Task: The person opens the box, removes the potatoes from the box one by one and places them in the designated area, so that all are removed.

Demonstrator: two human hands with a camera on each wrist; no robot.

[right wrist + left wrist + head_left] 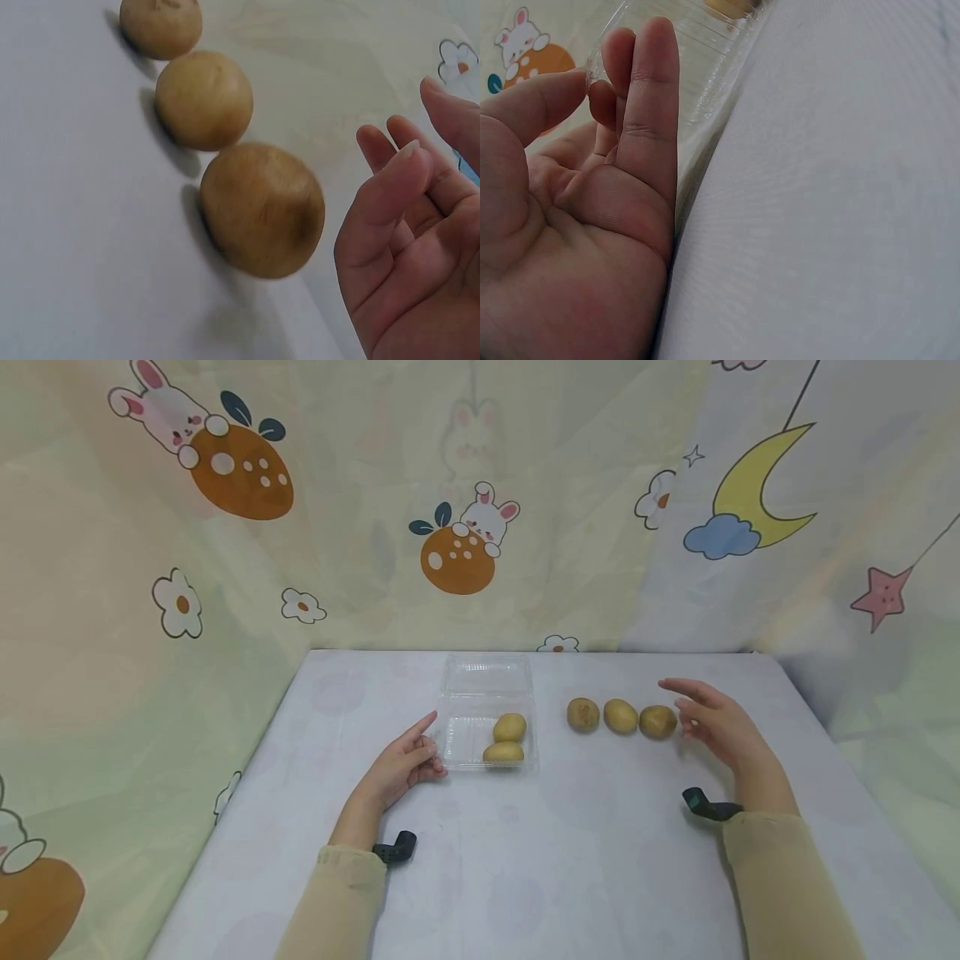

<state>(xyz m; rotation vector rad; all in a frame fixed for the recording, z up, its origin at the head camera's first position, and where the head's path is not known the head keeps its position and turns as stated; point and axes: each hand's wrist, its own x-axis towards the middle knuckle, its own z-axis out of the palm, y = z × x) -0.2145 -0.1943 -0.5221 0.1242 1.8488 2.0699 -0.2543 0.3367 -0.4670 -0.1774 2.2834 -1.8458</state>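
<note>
A clear plastic clamshell box [465, 735] lies with its lid [487, 675] folded back. Two potatoes [509, 727] sit in its right half. At the near left corner my left hand [401, 768] pinches the rim between thumb [555, 101] and a bent finger, index stretched along the side. To the right, three potatoes stand in a row: left [582, 715], middle [621, 717] and right [657, 722]. My right hand [720, 727] hovers just right of the last one, fingers loosely bent and holding nothing. In the right wrist view a gap separates it from that potato.
A white cloth covers the table [585, 860]. Behind it and at both sides hangs a pale curtain [360, 485] printed with rabbits, flowers and a moon. Each wrist wears a small black camera mount [397, 847].
</note>
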